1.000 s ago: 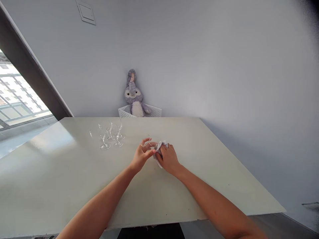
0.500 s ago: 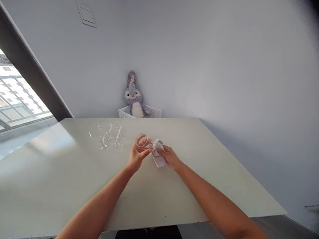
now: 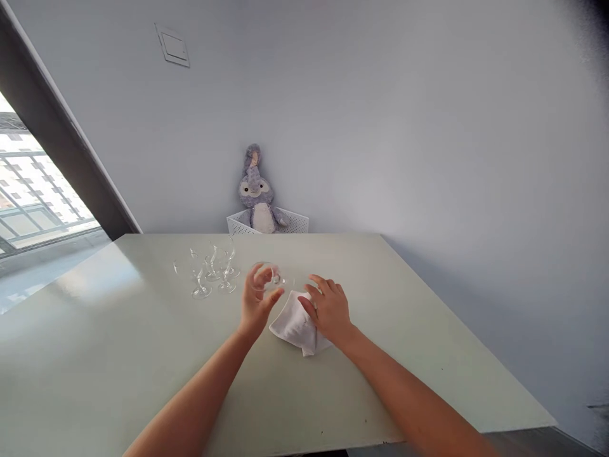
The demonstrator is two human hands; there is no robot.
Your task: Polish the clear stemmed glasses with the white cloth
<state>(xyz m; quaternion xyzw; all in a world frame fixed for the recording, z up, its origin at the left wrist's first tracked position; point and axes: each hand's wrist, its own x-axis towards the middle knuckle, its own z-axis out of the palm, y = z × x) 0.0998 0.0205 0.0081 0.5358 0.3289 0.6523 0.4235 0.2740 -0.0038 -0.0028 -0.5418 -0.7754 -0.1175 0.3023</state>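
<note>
My left hand (image 3: 257,298) is wrapped round the bowl of a clear stemmed glass (image 3: 270,278), which lies tilted on its side with its foot toward the right. A white cloth (image 3: 295,322) is spread, rumpled, on the table below and between the hands. Over the cloth's right part hovers my right hand (image 3: 329,307), its fingers apart and curved, with nothing held in it. Its fingertips are close to the foot of the glass; whether they touch the cloth is hard to see.
Several clear stemmed glasses (image 3: 209,273) stand grouped on the table (image 3: 419,368) to the left of my hands. Behind the table's far edge, a plush toy (image 3: 257,193) sits in a white perforated basket (image 3: 299,222). A window with railings is at the left.
My right hand has let go of the cloth, which now lies spread on the table. The glass in my left hand has turned, and its foot is out of the cloth.
</note>
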